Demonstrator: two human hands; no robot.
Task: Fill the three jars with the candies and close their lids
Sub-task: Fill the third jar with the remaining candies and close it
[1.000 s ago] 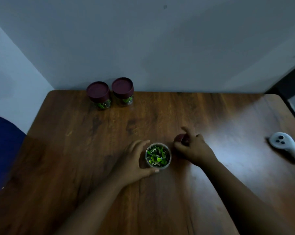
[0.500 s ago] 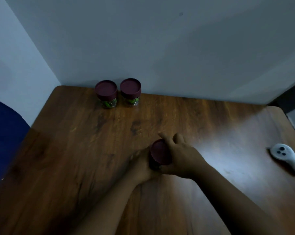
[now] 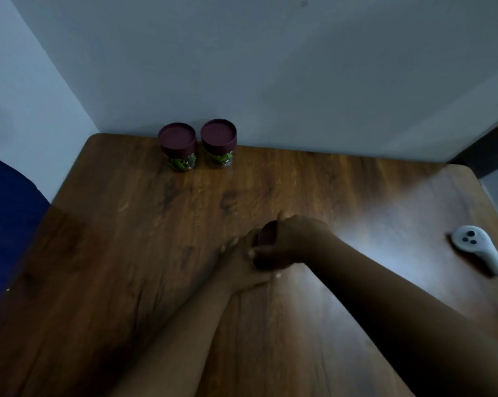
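a wide brown wooden table with dark grain [image 3: 144,253] fills most of the view and stands in the corner of plain pale walls [image 3: 270,67]. on the left, beside the table edge, is a dark blue soft surface [image 3: 7,213], maybe a seat, i cannot say for sure.

two bare forearms come in from the near side and meet near the middle of the table. the right hand [image 3: 295,239] lies over the top of the dark maroon round lid [image 3: 267,236], its fingers curled down around the rim and closed tight on it. the lid sits on the third small jar [image 3: 263,263], which stands on the table between the two hands; almost all of the jar is hidden by them and it looks only like a dark shape. the left hand [image 3: 242,262] is pressed against the left side of this jar, fingers together and wrapped around its wall, the thumb tip touching the table at the near side.

at the right edge of the table, well apart from the hands, lies a white plastic handheld controller with dark buttons [image 3: 477,247].

at the far edge, close to the wall, stand two small clear jars with maroon lids, the left one [image 3: 179,147] and the right one [image 3: 219,143], just beside each other. both are closed, and green wrapped candies [image 3: 181,163] show through the clear lower part of them.
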